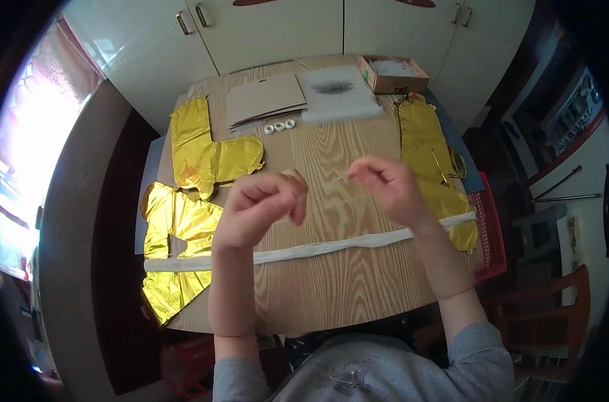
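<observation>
Both of my hands are raised over the middle of the table. My left hand (259,206) is closed, its fingers curled in and the thumb across them. To its right, my right hand (390,187) pinches with thumb and forefinger. A thin, pale, see-through strand (359,199) shows faintly between the hands; its ends are hidden by the fingers. Below the hands a long bundle of white strands (331,250) lies across the table, running over gold foil balloons at both sides. One flat foil balloon (177,218) lies under its left end, another foil balloon (428,154) under its right.
Another gold foil balloon (200,154) lies at the far left. Toward the back are cardboard sheets (264,100), a translucent plastic sheet (344,107), three small white rolls (279,126) and a cardboard box (395,84). A red plastic basket (488,234) stands beside the table's right edge.
</observation>
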Available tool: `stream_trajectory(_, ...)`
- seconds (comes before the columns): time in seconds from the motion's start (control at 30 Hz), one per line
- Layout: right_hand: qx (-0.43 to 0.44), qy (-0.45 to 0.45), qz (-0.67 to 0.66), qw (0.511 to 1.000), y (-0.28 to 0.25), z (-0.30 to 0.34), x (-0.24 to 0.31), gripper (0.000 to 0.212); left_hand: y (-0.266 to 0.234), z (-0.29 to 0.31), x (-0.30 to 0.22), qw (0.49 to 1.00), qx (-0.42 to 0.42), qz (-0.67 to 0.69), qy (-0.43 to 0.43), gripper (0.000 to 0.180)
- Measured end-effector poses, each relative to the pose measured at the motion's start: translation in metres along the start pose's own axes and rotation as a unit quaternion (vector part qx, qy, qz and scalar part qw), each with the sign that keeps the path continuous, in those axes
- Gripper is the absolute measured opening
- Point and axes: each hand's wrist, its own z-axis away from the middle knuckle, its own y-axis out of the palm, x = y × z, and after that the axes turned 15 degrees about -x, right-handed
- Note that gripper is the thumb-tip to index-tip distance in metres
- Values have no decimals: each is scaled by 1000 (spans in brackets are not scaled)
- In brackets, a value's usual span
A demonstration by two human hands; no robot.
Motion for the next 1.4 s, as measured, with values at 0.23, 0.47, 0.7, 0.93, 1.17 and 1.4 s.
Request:
stream_trajectory(0.23,82,-138,8,987,15,13,19,6,6,-9,5,893,-5,-410,184,11)
stream_trajectory(0.47,0,-107,76,991,21,14,-1,6,29,-11,18,996,-84,33,11,13)
stream_trajectory(0.7,29,-113,74,990,6,0,22,6,3,-12,26,990,50,-124,44,14)
stream_trajectory(0.93,23,-128,53,990,3,1,15,8,38,-11,33,940,-101,-289,149,17)
stream_trajectory(1.17,69,-157,-13,985,-20,-14,3,12,31,7,41,989,32,137,-36,20)
stream_trajectory(1.4,43,-113,2,993,-21,-16,-17,16,85,-20,35,863,-251,-433,74,22)
